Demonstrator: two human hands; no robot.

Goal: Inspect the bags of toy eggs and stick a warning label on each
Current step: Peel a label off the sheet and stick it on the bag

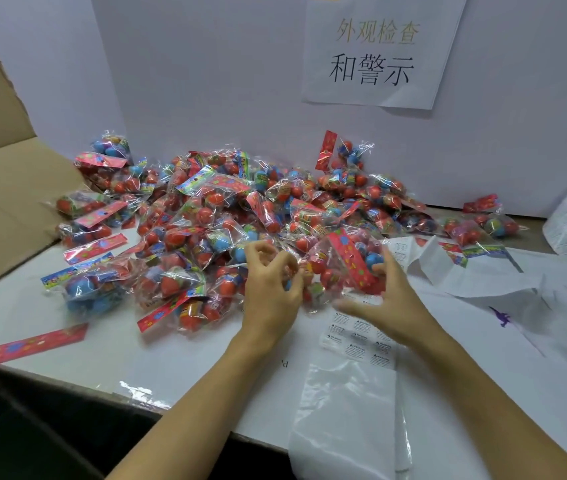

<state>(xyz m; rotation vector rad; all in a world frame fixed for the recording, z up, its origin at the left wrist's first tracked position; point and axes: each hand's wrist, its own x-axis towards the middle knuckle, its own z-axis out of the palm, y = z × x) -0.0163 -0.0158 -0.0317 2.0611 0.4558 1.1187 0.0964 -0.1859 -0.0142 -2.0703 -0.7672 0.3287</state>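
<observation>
Bag of toy eggs (339, 268) is being gripped above the label sheet (361, 341) by both hands — left hand (270, 282), right hand (389, 289) — while the big pile (206, 220) is waiting, seemingly unlabelled.

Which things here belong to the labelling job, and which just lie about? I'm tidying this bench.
Job:
bag in hand
pile of bags
label sheet
left hand
right hand

Lying about:
cardboard box
loose red card
wall sign
empty plastic bag
</observation>
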